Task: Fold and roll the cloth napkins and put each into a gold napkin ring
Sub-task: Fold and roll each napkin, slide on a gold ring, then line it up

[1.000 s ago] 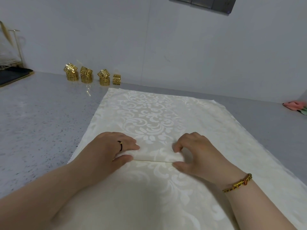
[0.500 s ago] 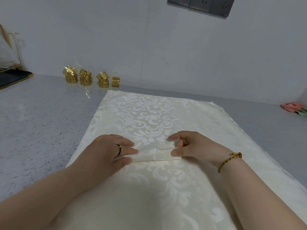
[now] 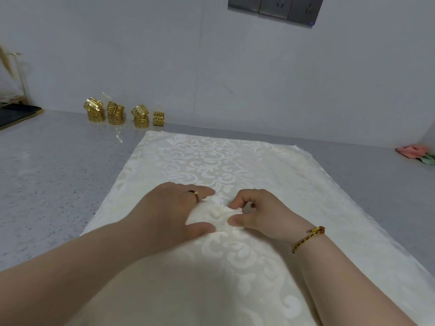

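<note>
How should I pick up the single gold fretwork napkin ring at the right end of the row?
Probably pinch the single gold fretwork napkin ring across its left and right sides from above: it stands unstacked, the wall close behind, a stacked pair at its left.

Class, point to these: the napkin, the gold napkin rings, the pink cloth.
napkin (image 3: 217, 214), head view, its bunched fold.
gold napkin rings (image 3: 158, 118), head view, the rightmost single ring.
pink cloth (image 3: 412, 150), head view, its middle.
</note>
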